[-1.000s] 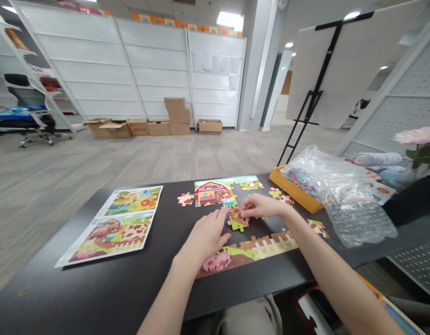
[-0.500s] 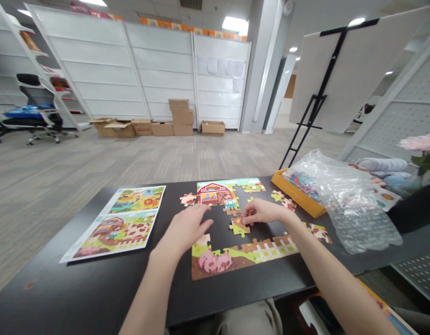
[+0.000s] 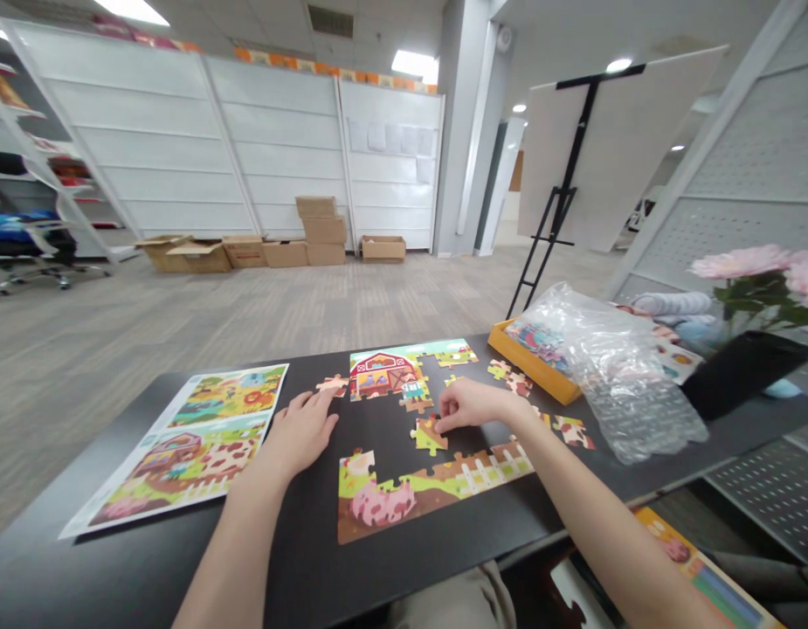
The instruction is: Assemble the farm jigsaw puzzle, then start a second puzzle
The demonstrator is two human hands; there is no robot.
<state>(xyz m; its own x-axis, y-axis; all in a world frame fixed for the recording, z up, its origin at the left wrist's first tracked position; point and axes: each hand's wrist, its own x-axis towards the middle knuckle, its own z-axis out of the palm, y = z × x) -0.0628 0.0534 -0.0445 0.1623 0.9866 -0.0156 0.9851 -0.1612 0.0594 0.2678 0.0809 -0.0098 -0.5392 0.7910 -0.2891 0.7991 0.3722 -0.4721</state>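
Note:
My right hand [image 3: 473, 404] is closed, its fingertips pinching the right edge of a green and brown jigsaw piece [image 3: 424, 435] on the table. That piece lies in the gap between the barn section [image 3: 377, 374] and the lower puzzle strip [image 3: 436, 498] with a pig and white fence. My left hand [image 3: 302, 432] is open, palm down, with its fingers stretched out toward a loose pinkish piece [image 3: 330, 383] left of the barn. Whether those fingertips touch it, I cannot tell. Beside this hand lies the printed picture sheet [image 3: 181, 454].
On the right stands a yellow box [image 3: 541, 371] of puzzle pieces, partly under clear bubble wrap [image 3: 606, 384]. Loose pieces [image 3: 512, 376] lie along its near side. Pink flowers [image 3: 744, 262] rise from a black vase [image 3: 748, 367] at far right.
My left hand has moved left, from below the barn toward the loose pinkish piece. My right hand stays at the green and brown piece. The camera view has swung slightly right.

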